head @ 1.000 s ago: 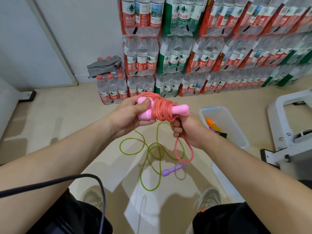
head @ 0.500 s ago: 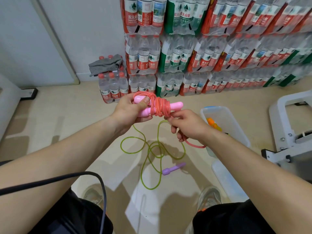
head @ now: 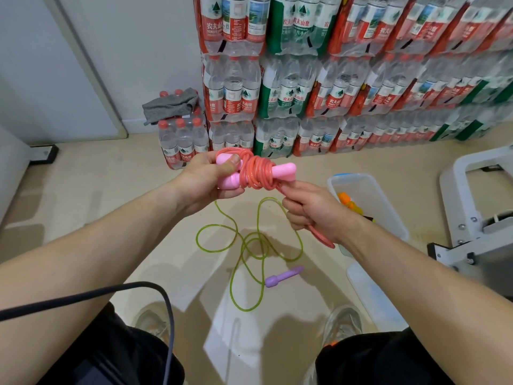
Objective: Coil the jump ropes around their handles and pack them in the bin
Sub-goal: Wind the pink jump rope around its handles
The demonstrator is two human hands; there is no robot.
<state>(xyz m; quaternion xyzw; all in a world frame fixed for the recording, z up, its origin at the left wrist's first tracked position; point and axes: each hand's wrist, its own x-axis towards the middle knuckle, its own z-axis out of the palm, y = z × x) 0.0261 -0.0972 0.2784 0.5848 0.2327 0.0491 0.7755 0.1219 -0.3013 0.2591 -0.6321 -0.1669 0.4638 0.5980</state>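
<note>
My left hand (head: 211,180) grips the two pink handles (head: 283,170) of a jump rope, with the thumb on top. The pink cord (head: 256,172) is wound in several turns around them. My right hand (head: 313,211) holds the loose tail of that cord just below the coil; a short loop sticks out under the palm. On the floor below lies a green jump rope (head: 244,245) in loose loops with one purple handle (head: 283,276) showing. The clear plastic bin (head: 388,215) stands on the floor to the right, with an orange item and other things inside.
Stacked packs of water bottles (head: 305,79) line the wall ahead, and a grey cloth (head: 169,105) lies on a low pack. The bin's lid (head: 369,295) lies near my right shoe. A white metal frame (head: 477,204) stands far right. A black cable (head: 111,293) crosses my left forearm.
My right hand moved from under the coil out to the right and pulled the cord's tail tighter, so the hanging loop got shorter. The left hand kept its grip on the handles.
</note>
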